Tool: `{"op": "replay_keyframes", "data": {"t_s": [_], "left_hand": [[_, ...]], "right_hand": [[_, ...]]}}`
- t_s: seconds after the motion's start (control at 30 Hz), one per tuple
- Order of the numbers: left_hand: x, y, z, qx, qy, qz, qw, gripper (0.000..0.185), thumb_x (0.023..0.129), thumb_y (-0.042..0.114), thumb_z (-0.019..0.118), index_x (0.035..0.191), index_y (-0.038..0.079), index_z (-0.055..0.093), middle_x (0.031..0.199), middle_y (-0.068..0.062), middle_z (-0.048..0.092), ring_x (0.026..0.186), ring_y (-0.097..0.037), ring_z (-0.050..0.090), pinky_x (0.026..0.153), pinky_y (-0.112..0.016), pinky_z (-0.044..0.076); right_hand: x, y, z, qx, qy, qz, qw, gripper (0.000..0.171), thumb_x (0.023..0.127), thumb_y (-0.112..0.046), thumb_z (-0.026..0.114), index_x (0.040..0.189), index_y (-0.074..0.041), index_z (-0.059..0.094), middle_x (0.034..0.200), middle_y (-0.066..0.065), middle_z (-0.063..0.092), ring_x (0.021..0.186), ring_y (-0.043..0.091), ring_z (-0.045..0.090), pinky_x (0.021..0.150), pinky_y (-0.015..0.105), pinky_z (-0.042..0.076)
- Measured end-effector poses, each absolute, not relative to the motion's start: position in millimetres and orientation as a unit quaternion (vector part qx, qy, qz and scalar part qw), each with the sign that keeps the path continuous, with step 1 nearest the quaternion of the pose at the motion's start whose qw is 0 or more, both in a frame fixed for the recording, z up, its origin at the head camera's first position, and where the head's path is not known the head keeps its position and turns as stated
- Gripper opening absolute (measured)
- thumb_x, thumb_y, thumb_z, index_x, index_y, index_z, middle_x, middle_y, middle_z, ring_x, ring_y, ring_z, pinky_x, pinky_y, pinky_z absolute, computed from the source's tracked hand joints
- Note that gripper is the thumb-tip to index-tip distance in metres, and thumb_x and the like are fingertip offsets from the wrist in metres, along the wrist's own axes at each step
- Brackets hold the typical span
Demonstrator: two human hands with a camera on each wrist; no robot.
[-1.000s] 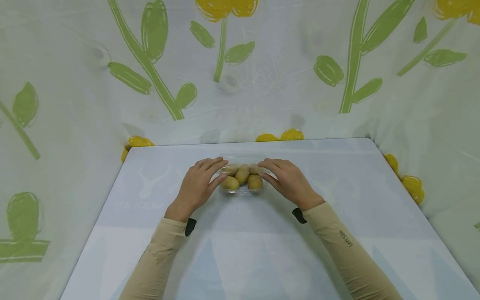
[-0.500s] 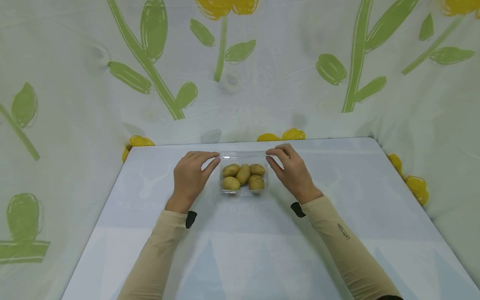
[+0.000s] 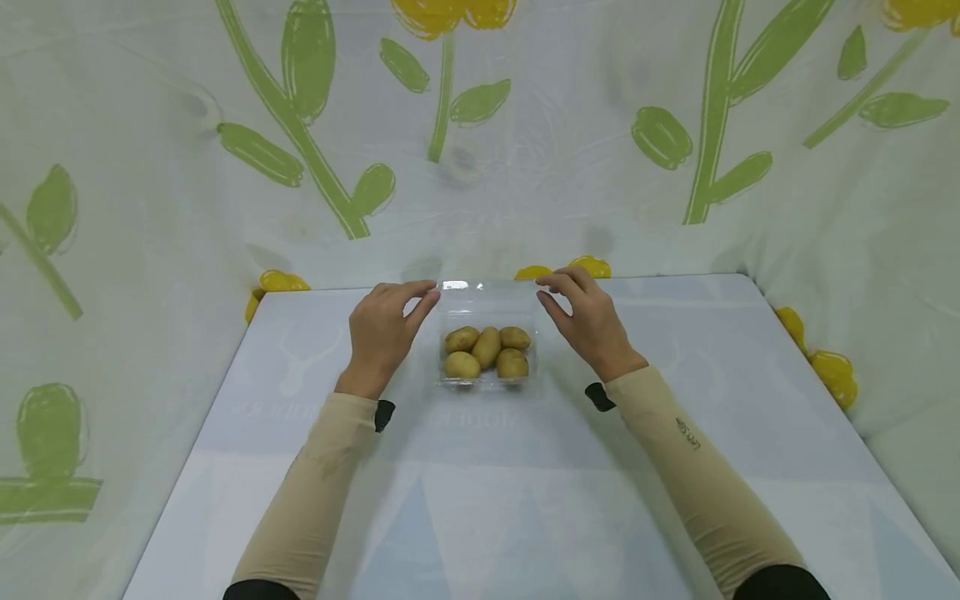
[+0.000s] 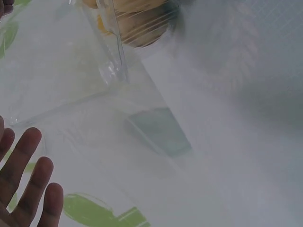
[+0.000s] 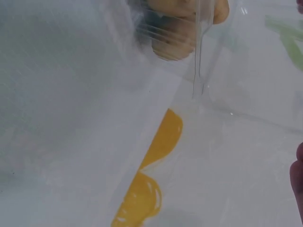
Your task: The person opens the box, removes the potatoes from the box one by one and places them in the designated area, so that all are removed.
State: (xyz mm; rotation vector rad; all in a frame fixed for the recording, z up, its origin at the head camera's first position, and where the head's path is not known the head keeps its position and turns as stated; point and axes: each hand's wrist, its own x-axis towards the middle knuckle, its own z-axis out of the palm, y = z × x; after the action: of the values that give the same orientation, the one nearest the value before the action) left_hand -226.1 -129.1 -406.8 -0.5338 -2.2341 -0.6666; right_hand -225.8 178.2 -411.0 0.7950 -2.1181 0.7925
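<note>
- A clear plastic clamshell box of five small potatoes sits on the pale tabletop, centred between the two hands so each can work one side of it.
- The box's transparent lid is raised on its far edge, standing up just behind the potatoes.
- The left hand has thumb and fingertips curled at the lid's upper left corner; this grip looks pinched onto the lid, holding it up.
- The right hand mirrors it at the upper right corner, fingers curled in a pinch on the lid, so the thin plastic lifts evenly.
- The left wrist view shows the fingers spread close to the clear wall of the box.
- Compared with half a second ago, both hands have moved farther from the person and higher, and the lid has swung up from the box. A second ago the hands lay over the closed box.
- A flower-printed cloth hangs behind.
</note>
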Motion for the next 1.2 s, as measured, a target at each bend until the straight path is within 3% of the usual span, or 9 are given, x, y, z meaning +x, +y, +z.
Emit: {"op": "replay_keyframes", "data": {"t_s": [0.3,0.43,0.63,0.8,1.0,1.2], "left_hand": [[-243.1,-129.8,-413.7,-0.148,-0.911,-0.27,0.274,0.031,0.102,0.037,0.063,0.122,0.018,0.077,0.101,-0.006,0.078,0.091,-0.028,0.071,0.067,-0.046,0.056],[-249.1,-127.6,-417.8,-0.118,-0.927,-0.271,0.229,0.034,0.103,0.041,0.059,0.125,0.02,0.075,0.099,-0.008,0.077,0.09,-0.029,0.07,0.066,-0.046,0.055],[-255.9,-123.9,-424.8,-0.104,-0.942,-0.255,0.191,0.037,0.103,0.04,0.059,0.131,0.019,0.071,0.107,-0.006,0.077,0.092,-0.034,0.07,0.07,-0.048,0.053],[-256.6,-121.1,-430.8,-0.105,-0.952,-0.249,0.147,0.046,0.103,0.04,0.059,0.141,0.013,0.063,0.115,-0.001,0.075,0.091,-0.036,0.069,0.073,-0.047,0.054],[-257.5,-119.2,-440.1,-0.098,-0.949,-0.29,0.069,0.055,0.104,0.043,0.055,0.149,0.01,0.053,0.13,-0.003,0.069,0.115,-0.03,0.066,0.089,-0.049,0.054],[-256.8,-119.1,-447.0,-0.092,-0.949,-0.3,0.027,0.055,0.105,0.044,0.054,0.148,0.01,0.053,0.135,-0.006,0.066,0.121,-0.03,0.062,0.097,-0.05,0.051]], "right_hand": [[-234.6,175.8,-413.6,0.273,-0.823,0.362,0.343,0.029,0.093,0.002,0.07,0.121,-0.002,0.067,0.115,0.011,0.067,0.096,0.027,0.066,0.086,0.035,0.056],[-237.6,173.4,-417.8,0.259,-0.827,0.378,0.327,0.039,0.094,0.004,0.068,0.131,-0.003,0.064,0.126,0.014,0.059,0.101,0.029,0.065,0.087,0.04,0.057],[-238.7,173.1,-426.6,0.25,-0.857,0.378,0.247,0.052,0.097,0.002,0.064,0.147,-0.001,0.05,0.151,0.017,0.046,0.125,0.03,0.056,0.098,0.043,0.053],[-236.0,174.9,-437.7,0.234,-0.884,0.367,0.169,0.055,0.101,-0.009,0.061,0.152,-0.001,0.043,0.162,0.016,0.034,0.145,0.033,0.038,0.112,0.049,0.042],[-231.6,173.2,-442.7,0.216,-0.908,0.349,0.087,0.059,0.104,-0.02,0.058,0.157,-0.004,0.036,0.164,0.015,0.028,0.149,0.035,0.029,0.119,0.052,0.03],[-229.4,173.0,-446.8,0.198,-0.919,0.34,0.014,0.059,0.106,-0.028,0.055,0.157,-0.007,0.035,0.163,0.012,0.033,0.149,0.031,0.031,0.121,0.049,0.027]]}}
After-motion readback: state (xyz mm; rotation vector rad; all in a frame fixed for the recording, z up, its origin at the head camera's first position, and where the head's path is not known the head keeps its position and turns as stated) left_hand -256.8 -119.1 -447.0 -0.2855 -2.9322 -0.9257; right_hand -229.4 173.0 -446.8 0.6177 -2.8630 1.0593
